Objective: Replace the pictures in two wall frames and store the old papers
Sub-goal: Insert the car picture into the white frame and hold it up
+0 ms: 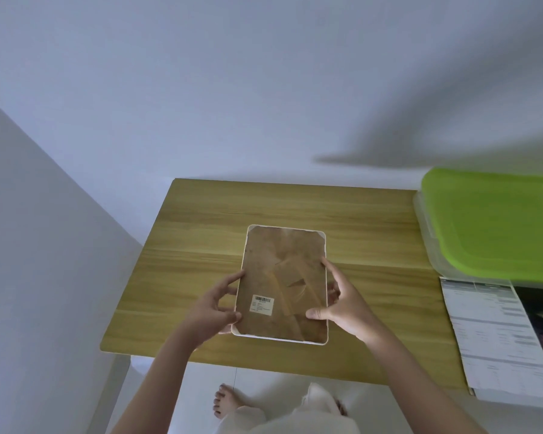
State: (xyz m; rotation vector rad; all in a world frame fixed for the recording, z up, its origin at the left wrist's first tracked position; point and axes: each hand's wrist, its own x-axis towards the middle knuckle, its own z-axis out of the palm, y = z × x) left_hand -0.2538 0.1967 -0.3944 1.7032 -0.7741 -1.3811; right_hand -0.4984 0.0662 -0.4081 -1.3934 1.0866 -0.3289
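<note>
I see the frame [282,285] back side up over the middle of the wooden surface [176,245], toward its near edge. My left hand [212,306] has its grip on the frame's left edge; my right hand [342,303] holds the right edge, thumb on the brown backing. A green-lidded box [496,223] and printed papers [499,336] occupy the right edge.
</note>
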